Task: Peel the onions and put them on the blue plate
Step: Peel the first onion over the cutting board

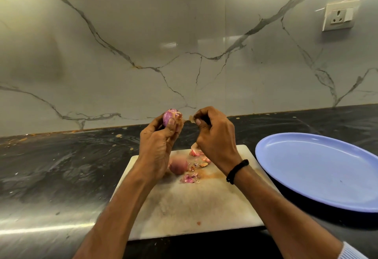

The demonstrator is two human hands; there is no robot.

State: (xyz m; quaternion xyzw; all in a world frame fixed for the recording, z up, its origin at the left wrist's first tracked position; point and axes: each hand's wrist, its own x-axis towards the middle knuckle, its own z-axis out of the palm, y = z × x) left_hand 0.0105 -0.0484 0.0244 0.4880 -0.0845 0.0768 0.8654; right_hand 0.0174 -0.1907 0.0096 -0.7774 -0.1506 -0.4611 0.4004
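You're mid-peel on onion 1 (171, 118), gripped in your left hand (157, 148) above the cutting board (196, 203), right hand (214, 136) pinching a skin strip (189, 118), so tear it off, then the blue plate (319, 168).
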